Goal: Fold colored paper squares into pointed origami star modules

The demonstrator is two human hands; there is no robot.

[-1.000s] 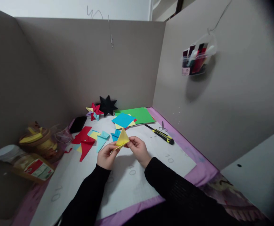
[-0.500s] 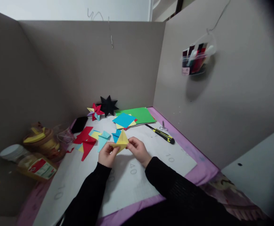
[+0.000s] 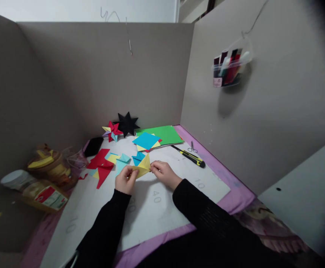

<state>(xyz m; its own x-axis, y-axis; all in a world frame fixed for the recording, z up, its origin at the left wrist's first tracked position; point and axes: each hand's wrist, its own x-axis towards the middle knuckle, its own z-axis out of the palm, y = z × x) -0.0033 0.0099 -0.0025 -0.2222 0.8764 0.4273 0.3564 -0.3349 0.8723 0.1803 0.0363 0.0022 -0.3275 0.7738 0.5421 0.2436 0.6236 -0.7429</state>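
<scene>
A folded yellow paper (image 3: 142,167) is held above the white sheet, its pointed flap standing up. My left hand (image 3: 126,179) pinches its left end between thumb and fingers. The fingertips of my right hand (image 3: 164,173) are closed on its right corner. Just behind it lies a folded blue paper (image 3: 138,158), with a light blue folded piece (image 3: 123,160) to the left. Red folded papers (image 3: 104,172) lie farther left, partly over yellow and light blue ones.
Behind are a blue square (image 3: 147,141), green sheets (image 3: 169,134), a black star (image 3: 128,124) and a multicoloured star (image 3: 112,131). A cutter (image 3: 192,158) and scissors (image 3: 192,148) lie right; a phone (image 3: 94,146), bottle (image 3: 41,193) and basket (image 3: 52,165) stand or lie left.
The yellow paper has turned and tilted in my hands, its flap now leaning to the right. The whole view has shifted slightly.
</scene>
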